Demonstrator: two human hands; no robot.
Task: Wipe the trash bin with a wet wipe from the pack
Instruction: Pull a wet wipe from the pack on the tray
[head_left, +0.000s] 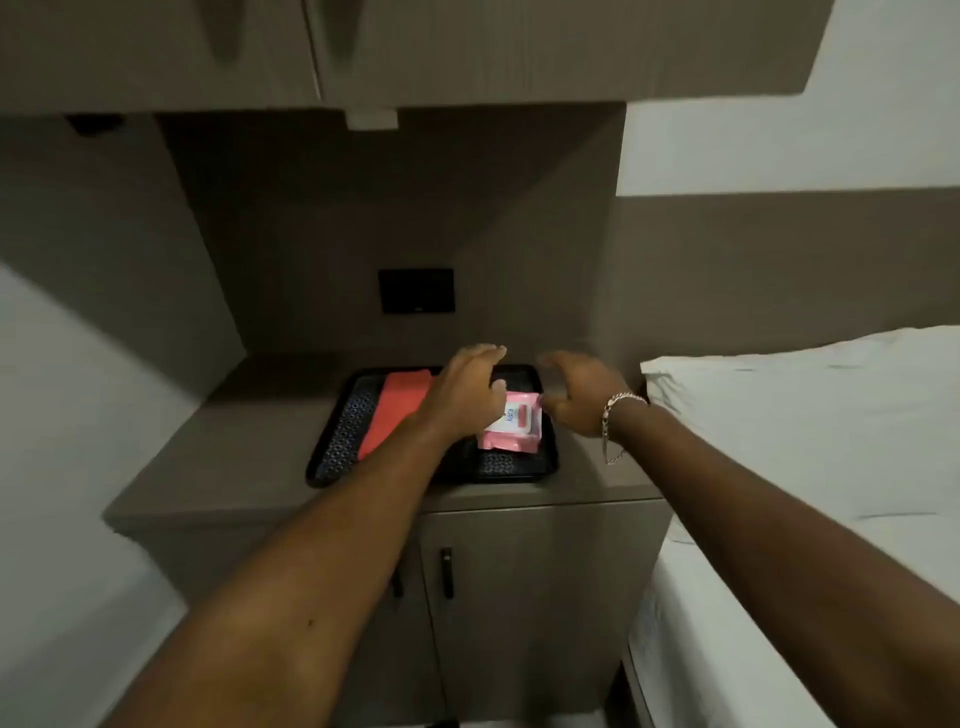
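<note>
A pink wet wipe pack (514, 423) with a white label lies in a black tray (337, 441) on a brown counter. My left hand (465, 392) hovers over the pack's left side, fingers spread, thumb touching its upper edge. My right hand (576, 392), wearing a silver bracelet, is just right of the pack with fingers apart and slightly blurred; its thumb is near the pack's top right corner. Neither hand grips the pack. No trash bin is in view.
A folded red cloth (397, 410) lies in the tray's left half. Below the counter (234, 452) is a cabinet with dark handles (447, 571). A bed with white sheets (805, 467) stands at the right. Overhead cabinets hang above; a black wall plate (415, 291) sits behind.
</note>
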